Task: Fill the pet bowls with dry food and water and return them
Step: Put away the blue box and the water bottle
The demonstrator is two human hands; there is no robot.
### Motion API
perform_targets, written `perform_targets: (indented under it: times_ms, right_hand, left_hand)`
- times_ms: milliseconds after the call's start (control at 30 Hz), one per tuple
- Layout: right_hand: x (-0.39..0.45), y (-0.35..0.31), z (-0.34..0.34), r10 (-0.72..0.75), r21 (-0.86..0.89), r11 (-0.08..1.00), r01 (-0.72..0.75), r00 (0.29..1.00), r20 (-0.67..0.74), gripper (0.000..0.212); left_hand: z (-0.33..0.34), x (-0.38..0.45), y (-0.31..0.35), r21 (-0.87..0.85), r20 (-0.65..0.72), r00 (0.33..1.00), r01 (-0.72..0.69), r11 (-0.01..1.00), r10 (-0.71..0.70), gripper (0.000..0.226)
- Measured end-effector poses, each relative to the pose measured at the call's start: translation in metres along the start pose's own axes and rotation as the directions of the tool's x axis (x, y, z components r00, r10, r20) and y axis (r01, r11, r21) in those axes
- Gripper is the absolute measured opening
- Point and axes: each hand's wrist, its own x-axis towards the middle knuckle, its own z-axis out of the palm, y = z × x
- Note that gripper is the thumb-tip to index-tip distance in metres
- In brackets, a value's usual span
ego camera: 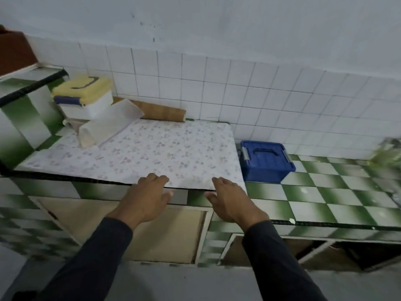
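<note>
At the far left of the counter (325,192), against the tiled wall, stands a white box with a yellow lid (83,95); a dark handle lies flat on the lid. Beside it lies some folded white paper or cloth (104,127), on a flowered sheet (152,153) that covers this part of the counter. The left hand (147,196) reaches toward the front edge of the sheet with its fingers loosely spread, and it holds nothing. The right hand (230,200) is the same, relaxed and empty, just beside the sheet's corner. To the right of the sheet stands a blue box (265,161) with a handle and grey clips.

No pet bowl is visible here, so I cannot say where they are or how they look. The dry food is perhaps in one of the boxes; this is only my guess. Such a box looks stiff and probably is not heavy, and I would take it by the handle or with both hands at the sides, after opening the clips.
</note>
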Motion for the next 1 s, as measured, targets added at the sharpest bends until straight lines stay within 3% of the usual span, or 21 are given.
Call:
perform_targets:
  times_ms: [333,533,867,1000]
  right_hand:
    - [-0.045,0.129,-0.020,0.277,0.065,0.959,-0.275,0.961,-0.024,0.058]
    - [-0.041,0.188,-0.024,0.371,0.081,0.927,-0.367,0.927,-0.051,0.056]
    - [0.021,0.265,-0.045,0.416,0.106,0.906,-0.409,0.908,-0.047,0.052]
    - [0.056,0.288,-0.049,0.393,0.109,0.916,-0.387,0.919,-0.037,0.059]
  left_hand:
    - [0.051,0.061,0.128,0.032,0.104,0.967,-0.235,0.971,0.231,0.052]
    - [0.073,0.106,0.187,0.041,0.141,0.937,-0.328,0.944,0.320,0.052]
    - [0.095,0.206,0.245,-0.011,0.182,0.906,-0.386,0.922,0.382,0.051]
    - [0.101,0.247,0.255,-0.021,0.156,0.910,-0.386,0.922,0.385,0.050]
